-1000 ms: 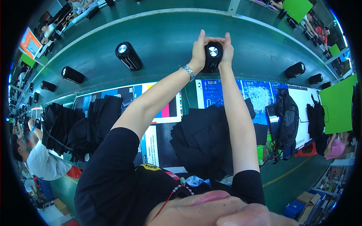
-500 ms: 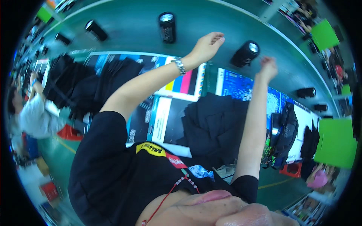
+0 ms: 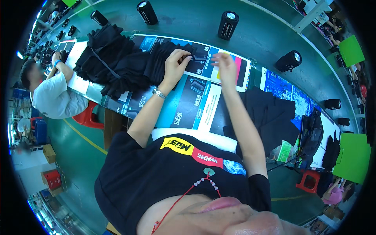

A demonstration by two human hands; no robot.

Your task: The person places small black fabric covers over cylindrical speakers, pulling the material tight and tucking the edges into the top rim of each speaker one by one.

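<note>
My left hand [image 3: 176,64], with a metal watch on its wrist, is over the right end of a stack of black cloth pieces [image 3: 156,58]. Its fingers are curled together in a pinch by the cloth's edge; what lies between them, if anything, is hidden. To the right, my right hand [image 3: 225,67] hovers above a printed sheet [image 3: 243,72] with yellow and pink blocks. Its fingers are apart, slightly blurred, and nothing is in them. A second heap of black cloth [image 3: 270,113] lies beyond my right forearm.
Black cylindrical speakers stand along the green surface beyond the table, one [image 3: 228,25] straight ahead and another [image 3: 289,61] to the right. A black bag [image 3: 312,135] lies at the table's right. A co-worker in a white shirt [image 3: 55,98] sits at the left by a red stool [image 3: 89,115].
The view has swung left, so the speakers appear farther right. Both hands have come back from near the speakers to above the table, the left one to the black cloth stack.
</note>
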